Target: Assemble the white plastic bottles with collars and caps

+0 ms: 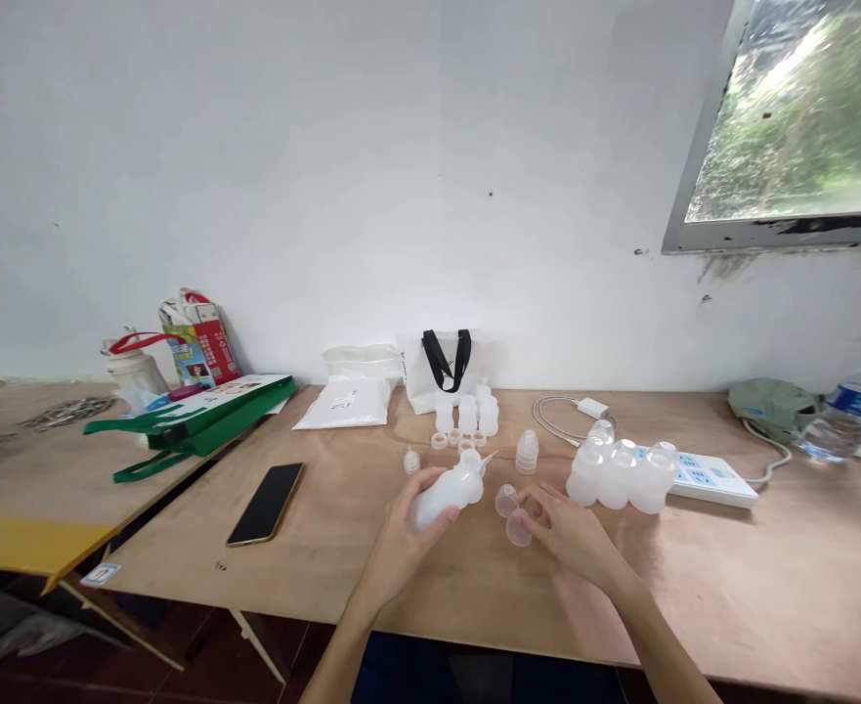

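Observation:
My left hand (408,518) is wrapped round a frosted white plastic bottle (441,499), tilted up to the right, with a thin pointed tip at its upper end. My right hand (558,528) pinches a clear dome-shaped cap (519,529) just above the table. Touching or very near those fingers is a second clear cap (505,500). Behind them stands another clear dome cap (527,452). A small collar with a pointed tip (411,461) sits left of the bottle. Several white rings (440,441) lie in front of small frosted bottles (466,415).
Several capped frosted bottles (617,474) stand at right against a white power strip (712,477), with a charger cable (556,420) behind. A phone (267,504) lies at left. White bags (346,391), a green bag (202,420) and a water bottle (851,411) are farther out.

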The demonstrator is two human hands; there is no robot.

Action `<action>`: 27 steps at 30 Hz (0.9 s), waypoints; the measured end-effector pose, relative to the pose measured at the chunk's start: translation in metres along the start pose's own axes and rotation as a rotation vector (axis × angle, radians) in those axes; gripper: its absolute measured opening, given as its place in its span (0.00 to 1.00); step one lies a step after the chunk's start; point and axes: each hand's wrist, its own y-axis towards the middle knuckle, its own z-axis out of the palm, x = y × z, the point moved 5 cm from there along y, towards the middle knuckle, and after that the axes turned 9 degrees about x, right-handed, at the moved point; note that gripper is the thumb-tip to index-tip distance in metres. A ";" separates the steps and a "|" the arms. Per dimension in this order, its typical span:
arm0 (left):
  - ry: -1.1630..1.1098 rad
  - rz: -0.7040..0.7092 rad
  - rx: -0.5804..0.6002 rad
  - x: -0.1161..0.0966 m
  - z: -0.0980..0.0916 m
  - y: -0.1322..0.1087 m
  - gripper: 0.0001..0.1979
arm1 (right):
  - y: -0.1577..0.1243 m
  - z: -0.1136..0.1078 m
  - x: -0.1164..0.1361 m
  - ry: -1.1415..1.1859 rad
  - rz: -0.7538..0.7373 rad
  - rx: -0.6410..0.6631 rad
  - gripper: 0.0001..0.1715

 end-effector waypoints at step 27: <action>0.159 0.056 0.174 -0.002 0.011 -0.002 0.22 | -0.010 -0.020 0.018 0.661 -0.255 0.029 0.20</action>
